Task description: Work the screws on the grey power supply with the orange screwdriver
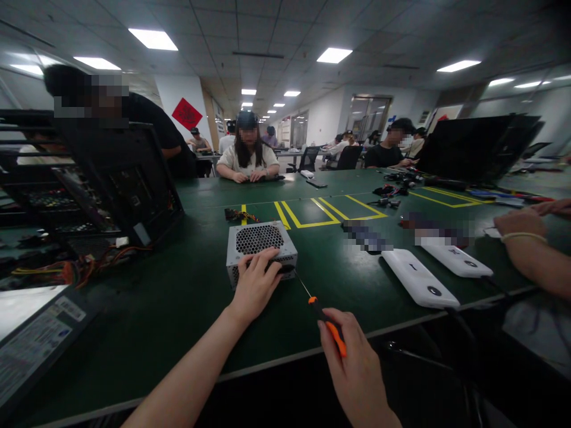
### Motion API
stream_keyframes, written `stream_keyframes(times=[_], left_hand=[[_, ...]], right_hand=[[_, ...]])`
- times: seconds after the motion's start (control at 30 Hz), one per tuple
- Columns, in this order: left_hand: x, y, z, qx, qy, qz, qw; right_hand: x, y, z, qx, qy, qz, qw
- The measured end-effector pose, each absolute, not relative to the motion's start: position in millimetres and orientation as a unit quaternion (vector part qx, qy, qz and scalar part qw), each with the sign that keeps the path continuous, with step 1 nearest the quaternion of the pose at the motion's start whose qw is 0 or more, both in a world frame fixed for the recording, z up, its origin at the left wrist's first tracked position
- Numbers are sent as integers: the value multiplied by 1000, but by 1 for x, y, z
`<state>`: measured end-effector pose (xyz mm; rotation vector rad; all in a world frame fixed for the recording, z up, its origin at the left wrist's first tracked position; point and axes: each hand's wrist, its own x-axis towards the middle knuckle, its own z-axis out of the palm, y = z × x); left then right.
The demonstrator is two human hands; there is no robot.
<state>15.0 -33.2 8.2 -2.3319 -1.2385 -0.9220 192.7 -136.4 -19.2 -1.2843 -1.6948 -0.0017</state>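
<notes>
A grey metal computer power supply (261,238) with a honeycomb grille on top sits on the green table (196,261). My left hand (256,279) lies over its near top edge, fingers bent down onto the near side and holding the box. Beside those fingertips is a black part (286,269) on the box's near side. An orange-and-black screwdriver (335,339) is in my right hand (354,362), its fingers closed round the handle. The thin shaft points up and left, with its tip at the power supply's near right corner; whether it touches a screw cannot be made out.
An open black computer case (134,178) stands at left, with loose cables (71,267) before it. Two white power banks (417,276) lie at right, near another person's arm (535,249). A person (247,151) sits opposite. Black monitors (473,145) stand at far right.
</notes>
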Motion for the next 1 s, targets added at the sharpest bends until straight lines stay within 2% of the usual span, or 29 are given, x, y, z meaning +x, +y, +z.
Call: stream_keyframes(times=[0.17,0.4,0.63,0.87,1.0], left_hand=[[16,-34,7,-821,-438,-328,164],[16,-34,7,-819,-436,-323,188],[16,-33,5,-813,-424,-340,209],[17,-33,6,-812,-420,-343,218],[17,-33,6,-812,-416,-348,216]], right_hand=[[195,-132,-18,-558,-682,51,470],[182,-135,-18,-560,-684,-15,468],[193,-132,-9,-587,-669,2,455],[188,-130,0,-521,-719,-166,429],[185,-128,3,-476,-742,-173,440]])
